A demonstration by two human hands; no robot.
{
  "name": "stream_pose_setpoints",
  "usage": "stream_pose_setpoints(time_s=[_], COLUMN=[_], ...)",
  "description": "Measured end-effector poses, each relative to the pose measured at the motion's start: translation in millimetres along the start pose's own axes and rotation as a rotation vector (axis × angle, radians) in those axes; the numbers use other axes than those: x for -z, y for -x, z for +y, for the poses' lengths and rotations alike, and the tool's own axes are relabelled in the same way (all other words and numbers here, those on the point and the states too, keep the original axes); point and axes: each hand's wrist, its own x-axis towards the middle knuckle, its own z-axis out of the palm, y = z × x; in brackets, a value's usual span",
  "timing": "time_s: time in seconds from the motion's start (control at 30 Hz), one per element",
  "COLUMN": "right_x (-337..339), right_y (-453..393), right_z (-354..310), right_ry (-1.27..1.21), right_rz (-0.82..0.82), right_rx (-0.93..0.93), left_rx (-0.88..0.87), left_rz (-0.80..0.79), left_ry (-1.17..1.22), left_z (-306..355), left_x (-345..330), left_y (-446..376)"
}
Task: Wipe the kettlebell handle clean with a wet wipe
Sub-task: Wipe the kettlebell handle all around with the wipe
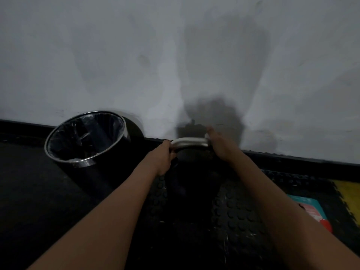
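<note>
Studded mat [237, 215] under kettlebell | wipe pack [309, 209] right of kettlebell | left hand [162, 158] grips handle [190, 143], left end | right hand [222, 147] presses wet wipe [206, 136] at right end | bin [85, 137] left of kettlebell | wiping judged midway; middle apparently unwiped.

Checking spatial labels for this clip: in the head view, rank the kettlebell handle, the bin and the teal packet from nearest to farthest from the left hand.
1. Kettlebell handle: the left hand grips its left end.
2. Bin: off to the left, by the wall.
3. Teal packet: far right on the mat, beyond the right forearm.
</note>
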Motion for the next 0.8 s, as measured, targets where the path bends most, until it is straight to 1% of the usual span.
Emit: stream_pose_setpoints(time_s=[0.07,0.13,0.2,0.27,0.33,0.37,0.4,0.47,0.57,0.67,0.73,0.8], right_x=[-3,-14,-23,-30,-29,-27,-24,-20,-19,-27,-29,-24], right_y=[-1,4,9,15,20,21,21,18,15,16,18,18], right_z=[-16,-33,-39,-32,-19,-12,-5,3,-11,-28,-27,-17], right_ry=[0.242,0.403,0.451,0.412,0.358,0.31,0.302,0.364,0.421,0.42,0.483,0.476], right_rz=[-0.019,0.044,0.136,0.289,0.414,0.423,0.397,0.34,0.312,0.313,0.3,0.304], right_rx=[0.041,0.163,0.213,0.292,0.318,0.301,0.277,0.251,0.271,0.312,0.348,0.331], left_rx=[0.005,0.023,0.028,0.026,0.038,0.047,0.05,0.057,0.067,0.079,0.106,0.175], left_rz=[-0.001,-0.01,-0.024,-0.026,-0.019,-0.019,-0.016,-0.023,-0.016,-0.011,0.022,0.102], left_ry=[0.019,0.056,0.086,0.136,0.219,0.253,0.282,0.332,0.442,0.553,0.639,0.704], left_z=[-3,-5,-7,-9,-11,-12,-13,-15,-19,-22,-22,-21], left_x=[-1,-2,-5,-8,-11,-12,-13,-17,-22,-31,-40,-52], left_y=[-2,-4,-5,-7,-8,-10,-11,-14,-18,-22,-23,-22])
